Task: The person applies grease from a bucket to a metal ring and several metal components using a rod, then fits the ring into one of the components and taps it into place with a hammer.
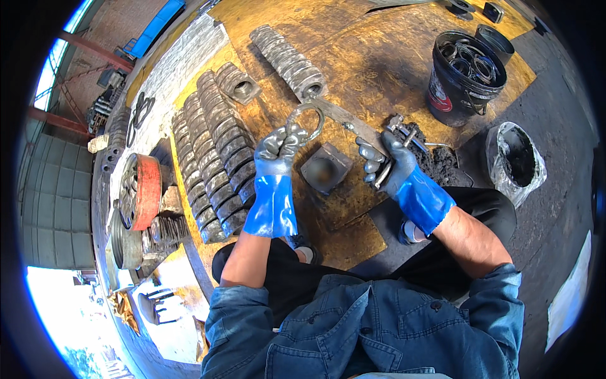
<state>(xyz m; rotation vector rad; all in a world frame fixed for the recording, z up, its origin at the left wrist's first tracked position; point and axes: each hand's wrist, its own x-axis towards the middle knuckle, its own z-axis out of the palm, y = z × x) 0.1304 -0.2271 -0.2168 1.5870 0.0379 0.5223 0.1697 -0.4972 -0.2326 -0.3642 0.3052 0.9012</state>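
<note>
My left hand point(276, 150), in a grey-palmed glove with a blue cuff, is closed on a thin metal ring point(322, 119) held upright between the fingers. To its right, my right hand point(392, 163), gloved alike, is wrapped around a flat metal scraper-like blade point(346, 118). The blade's far end reaches toward the ring; whether they touch, I cannot tell. A thin rod also shows at the right fingers. Below and between the hands lies a dark square metal block point(326, 168) with a round hole. Dark greasy clumps point(440, 165) lie just right of my right hand.
Rows of stacked ribbed metal blocks point(218, 151) stand left; another row point(287, 62) lies ahead. A black bucket point(461, 104) of rings stands far right, near a plastic-lined container point(535, 167). A red-rimmed wheel-like part point(149, 192) stands at the left.
</note>
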